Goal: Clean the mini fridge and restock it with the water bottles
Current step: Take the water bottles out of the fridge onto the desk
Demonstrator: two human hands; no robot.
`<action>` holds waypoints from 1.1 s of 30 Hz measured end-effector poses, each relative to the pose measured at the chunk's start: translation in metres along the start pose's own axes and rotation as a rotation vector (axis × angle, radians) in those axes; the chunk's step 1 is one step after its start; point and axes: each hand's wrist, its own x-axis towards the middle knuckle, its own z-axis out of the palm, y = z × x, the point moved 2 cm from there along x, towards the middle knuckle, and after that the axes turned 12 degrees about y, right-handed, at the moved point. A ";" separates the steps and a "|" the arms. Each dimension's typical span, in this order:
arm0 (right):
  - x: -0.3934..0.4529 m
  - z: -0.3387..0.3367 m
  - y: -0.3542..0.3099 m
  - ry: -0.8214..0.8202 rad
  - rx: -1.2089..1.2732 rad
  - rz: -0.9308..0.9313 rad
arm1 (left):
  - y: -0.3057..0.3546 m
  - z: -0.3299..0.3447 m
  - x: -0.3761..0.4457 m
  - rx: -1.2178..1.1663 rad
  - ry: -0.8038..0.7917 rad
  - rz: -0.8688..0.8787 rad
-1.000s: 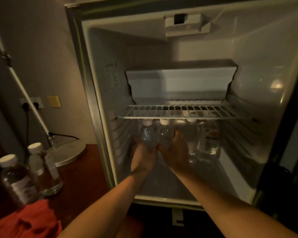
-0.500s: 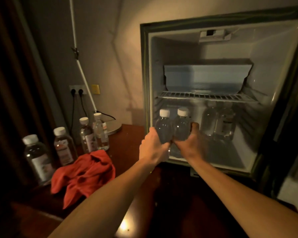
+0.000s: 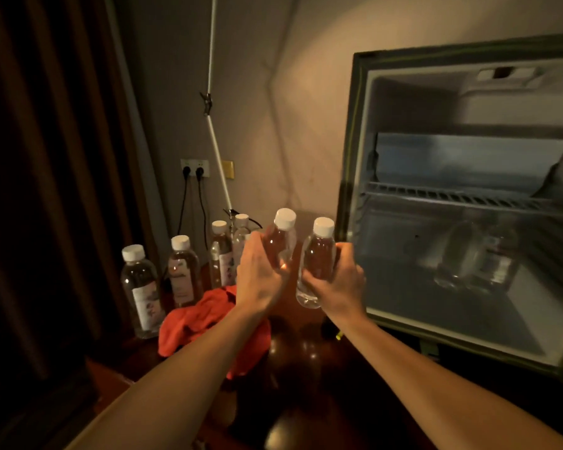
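A dark wooden table [image 3: 306, 401] fills the lower frame, with the open mini fridge [image 3: 468, 206] at right. Four bottles [image 3: 142, 287] and a red cloth [image 3: 192, 323] sit left of centre; two blurred ones [image 3: 475, 258] stand inside the fridge. At centre, the left hand [image 3: 257, 277] grips one bottle [image 3: 281, 241], and the right hand [image 3: 337, 284] grips another [image 3: 319, 254].

Clear glossy plastic bottles [image 3: 319, 258], crumpled red cloth [image 3: 195, 319], polished dark wood tabletop [image 3: 306, 384], wire fridge shelf [image 3: 452, 198]
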 end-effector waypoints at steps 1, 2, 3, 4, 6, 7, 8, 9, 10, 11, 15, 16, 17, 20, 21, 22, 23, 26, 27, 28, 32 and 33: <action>0.003 0.013 0.001 -0.008 0.006 0.013 | -0.011 0.004 0.006 -0.002 0.009 -0.014; 0.005 0.025 0.004 -0.016 0.018 0.022 | -0.022 0.008 0.012 0.001 0.015 -0.028; 0.008 0.036 0.007 -0.029 0.034 0.031 | -0.033 0.013 0.018 0.008 0.017 -0.046; 0.010 0.047 0.010 -0.047 0.054 0.044 | -0.042 0.017 0.024 0.006 0.014 -0.061; 0.015 0.067 0.017 -0.079 0.076 0.070 | -0.059 0.025 0.034 -0.010 -0.016 -0.095; 0.018 0.076 0.021 -0.085 0.074 0.080 | -0.066 0.028 0.037 -0.010 -0.029 -0.112; 0.020 0.084 0.025 -0.092 0.067 0.086 | -0.073 0.031 0.039 -0.004 -0.037 -0.127; 0.021 0.092 0.028 -0.098 0.059 0.090 | -0.079 0.033 0.040 0.012 -0.044 -0.140; 0.023 0.098 0.031 -0.104 0.051 0.096 | -0.085 0.034 0.039 0.031 -0.055 -0.153; 0.024 0.104 0.035 -0.106 0.047 0.109 | -0.089 0.035 0.038 0.061 -0.069 -0.164; 0.024 0.126 0.041 -0.130 0.031 0.114 | -0.100 0.027 0.035 0.216 -0.063 -0.171; 0.024 0.131 0.039 -0.144 0.031 0.099 | -0.100 0.023 0.035 0.247 -0.057 -0.172; 0.023 0.135 0.037 -0.162 0.034 0.083 | -0.101 0.019 0.035 0.275 -0.051 -0.176; 0.020 0.147 0.029 -0.224 0.047 0.047 | -0.104 0.007 0.033 0.315 -0.038 -0.189; 0.018 0.150 0.027 -0.241 0.053 0.042 | -0.103 0.004 0.032 0.327 -0.039 -0.193; 0.017 0.152 0.026 -0.254 0.061 0.043 | -0.102 0.002 0.032 0.341 -0.039 -0.195; 0.017 0.154 0.025 -0.267 0.070 0.047 | -0.101 0.000 0.032 0.362 -0.039 -0.192; 0.018 0.156 0.025 -0.303 0.093 0.048 | -0.099 -0.003 0.032 0.424 -0.052 -0.176; 0.019 0.155 0.025 -0.316 0.100 0.042 | -0.099 -0.002 0.033 0.451 -0.058 -0.167; 0.020 0.154 0.025 -0.336 0.106 0.038 | -0.100 -0.001 0.033 0.475 -0.062 -0.159; 0.022 0.147 0.026 -0.405 0.123 0.027 | -0.101 0.005 0.031 0.524 -0.075 -0.156; 0.022 0.144 0.027 -0.414 0.119 0.023 | -0.100 0.004 0.030 0.525 -0.082 -0.159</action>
